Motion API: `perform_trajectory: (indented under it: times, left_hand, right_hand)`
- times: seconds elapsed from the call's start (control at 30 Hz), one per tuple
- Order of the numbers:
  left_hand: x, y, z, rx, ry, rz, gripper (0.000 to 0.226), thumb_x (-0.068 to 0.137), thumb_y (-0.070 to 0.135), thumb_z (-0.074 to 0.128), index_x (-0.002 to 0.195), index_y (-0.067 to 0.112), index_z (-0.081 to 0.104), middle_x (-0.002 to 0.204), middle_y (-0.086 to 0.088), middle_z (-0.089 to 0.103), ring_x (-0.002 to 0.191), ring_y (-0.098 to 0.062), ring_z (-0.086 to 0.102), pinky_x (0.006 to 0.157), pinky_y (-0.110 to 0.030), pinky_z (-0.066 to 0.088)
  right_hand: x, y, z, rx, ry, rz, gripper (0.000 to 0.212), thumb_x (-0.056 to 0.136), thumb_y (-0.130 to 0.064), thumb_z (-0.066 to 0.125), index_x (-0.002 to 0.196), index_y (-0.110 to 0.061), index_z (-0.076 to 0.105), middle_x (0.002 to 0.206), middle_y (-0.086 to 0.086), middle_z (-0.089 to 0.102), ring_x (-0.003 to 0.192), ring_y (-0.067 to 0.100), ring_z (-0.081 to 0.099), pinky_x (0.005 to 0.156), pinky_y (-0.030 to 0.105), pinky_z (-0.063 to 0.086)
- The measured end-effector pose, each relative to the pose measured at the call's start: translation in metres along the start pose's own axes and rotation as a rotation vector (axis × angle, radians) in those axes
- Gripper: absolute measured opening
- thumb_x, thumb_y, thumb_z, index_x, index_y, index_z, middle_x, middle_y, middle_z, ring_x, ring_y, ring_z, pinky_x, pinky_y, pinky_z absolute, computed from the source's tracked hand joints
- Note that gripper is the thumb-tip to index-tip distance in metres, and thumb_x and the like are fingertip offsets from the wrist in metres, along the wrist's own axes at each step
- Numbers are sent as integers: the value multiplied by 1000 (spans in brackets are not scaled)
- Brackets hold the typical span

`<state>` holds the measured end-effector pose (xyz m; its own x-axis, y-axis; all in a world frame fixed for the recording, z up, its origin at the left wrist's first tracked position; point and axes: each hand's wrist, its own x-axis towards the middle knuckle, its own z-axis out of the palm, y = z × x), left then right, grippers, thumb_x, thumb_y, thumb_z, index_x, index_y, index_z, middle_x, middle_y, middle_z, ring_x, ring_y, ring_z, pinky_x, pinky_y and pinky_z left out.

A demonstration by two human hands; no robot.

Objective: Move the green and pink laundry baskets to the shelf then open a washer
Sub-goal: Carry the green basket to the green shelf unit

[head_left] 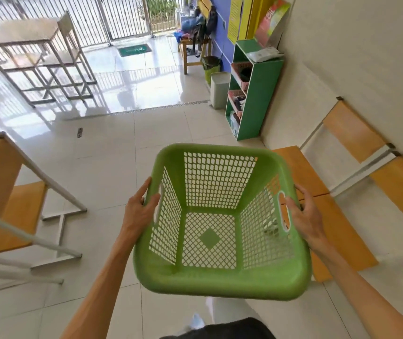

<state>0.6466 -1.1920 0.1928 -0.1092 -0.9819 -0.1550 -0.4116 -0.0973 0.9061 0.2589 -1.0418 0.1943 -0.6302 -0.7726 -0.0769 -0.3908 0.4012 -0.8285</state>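
Green basket (222, 277), empty, carried in the air at about waist height, mouth up and tipped slightly toward the wearer, its open lattice showing the floor (112, 148) through the base. It is held by its two opposite short sides: the left hand (139, 211) clasps the left rim beside the handle slot, thumb over the top edge, and the right hand (304, 217) grips the right rim at the other slot, fingers curled around the outside. Both hands are thus closed on the basket, one on each side, roughly level, so neither leads.

The relation that governs the coming move: the shelf (260, 94), a green unit standing against the right-hand wall, lies ahead of the basket and to its right, well apart from it, with open floor between. Its open front faces left, toward the room, so the basket probably has to arrive from the left of the unit and turn right; the right hand is the nearer one to it. Its upper compartments already hold pink baskets (238, 99), and a white packet (264, 55) lies on top; whether a bay stands free is hard to tell at this range.

Orange chairs (337, 211) flank the route on the right, another chair (7, 192) on the left. No washer is in view.
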Motion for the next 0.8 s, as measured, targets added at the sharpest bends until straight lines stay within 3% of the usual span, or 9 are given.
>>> perform_trajectory:
  times: [0.07, 0.13, 0.3, 0.47, 0.53, 0.63, 0.8]
  left_hand:
    - [22, -2, -8, -27, -5, -9, 60, 99, 28, 59, 152, 39, 34, 105, -11, 74, 66, -18, 76, 67, -38, 65]
    - [47, -4, -13, -54, -16, -24, 60, 99, 29, 59, 152, 40, 33, 108, -12, 73, 70, -21, 76, 68, -40, 65]
    - [120, -8, -21, -55, -10, -60, 59, 99, 31, 59, 151, 43, 33, 95, -8, 74, 64, -18, 76, 56, -26, 61]
    - [204, -6, -28, -3, -7, -75, 52, 103, 35, 50, 152, 41, 32, 96, -13, 74, 66, -20, 75, 62, -35, 64]
    - [239, -3, -31, 24, 18, -68, 51, 104, 36, 48, 152, 39, 32, 109, -14, 73, 77, -22, 76, 74, -44, 64]
    - [288, 5, -33, 51, 19, -70, 52, 105, 36, 46, 154, 37, 31, 130, -17, 65, 100, -33, 72, 89, -55, 58]
    - [366, 17, -34, 47, 5, -71, 51, 104, 38, 46, 153, 39, 32, 132, -17, 64, 101, -32, 72, 89, -55, 58]
  right_hand:
    - [18, -11, 17, 17, -11, -6, 40, 91, -53, 57, 129, -53, 46, 88, -9, 70, 69, 13, 70, 52, 25, 50]
    - [38, -22, 35, 34, -13, -8, 41, 89, -55, 57, 129, -53, 46, 92, -13, 69, 69, 7, 70, 53, 23, 51]
    - [100, -42, 82, 65, -41, 27, 44, 89, -52, 59, 131, -46, 47, 88, -9, 69, 60, 1, 69, 42, 13, 48]
    - [181, -70, 131, 37, -86, 24, 42, 93, -47, 58, 133, -46, 47, 99, -7, 71, 72, 11, 72, 50, 20, 54]
    - [214, -81, 150, 28, -102, 14, 41, 94, -48, 55, 135, -45, 47, 100, -8, 71, 74, 12, 73, 52, 23, 57]
    - [256, -100, 171, 46, -102, 7, 39, 95, -48, 54, 133, -45, 49, 100, -12, 71, 74, 6, 73, 51, 16, 55]
    - [314, -124, 196, 92, -46, 37, 33, 93, -50, 55, 121, -66, 47, 86, -6, 74, 67, 9, 73, 51, 22, 57]
